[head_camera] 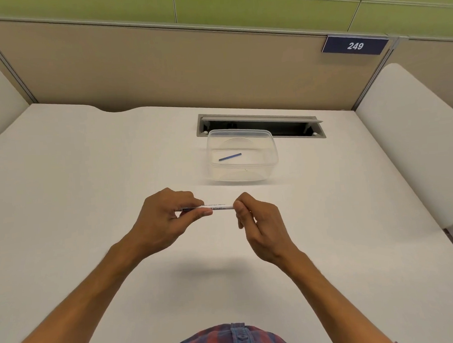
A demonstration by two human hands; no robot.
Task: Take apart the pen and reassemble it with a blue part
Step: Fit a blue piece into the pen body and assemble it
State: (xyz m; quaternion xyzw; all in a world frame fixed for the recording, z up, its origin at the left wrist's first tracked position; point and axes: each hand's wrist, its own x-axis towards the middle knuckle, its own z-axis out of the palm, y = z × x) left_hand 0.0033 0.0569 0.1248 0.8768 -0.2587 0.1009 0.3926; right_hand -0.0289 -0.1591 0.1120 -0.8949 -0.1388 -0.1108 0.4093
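Observation:
A white pen (218, 207) with dark printed lettering is held level above the white desk, between both hands. My left hand (167, 216) grips its left part, thumb underneath and fingers on top, hiding that end. My right hand (254, 219) pinches the pen's right end with thumb and fingertips, so that tip is hidden too. Farther back, a thin blue rod (230, 157) lies at a slant inside a clear plastic container (268, 166).
The white desk (90, 191) runs out on all sides of the hands. Behind the container is a grey cable slot (291, 127) sunk into the desk. A beige partition stands at the back with a "249" sign (355, 46). White padded side panels flank the desk.

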